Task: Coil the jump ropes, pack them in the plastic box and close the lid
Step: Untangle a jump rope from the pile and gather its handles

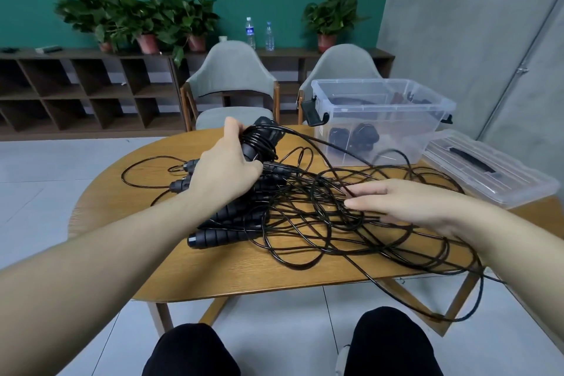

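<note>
A tangle of black jump ropes (320,223) with several ribbed black handles (210,236) covers the round wooden table (244,272). My left hand (227,162) grips a pair of handles with cord wound round them (259,143), held above the pile. One cord runs from this bundle to the right. My right hand (406,201) reaches over the loose cords with fingers stretched out, touching them. The clear plastic box (381,119) stands open at the table's back right with coiled black ropes inside. Its clear lid (488,168) lies beside it on the right.
Two grey chairs (232,85) stand behind the table. A cord loop hangs off the table's front right edge (476,299). My knees (195,348) are under the near edge. A low shelf with potted plants and bottles lines the green wall.
</note>
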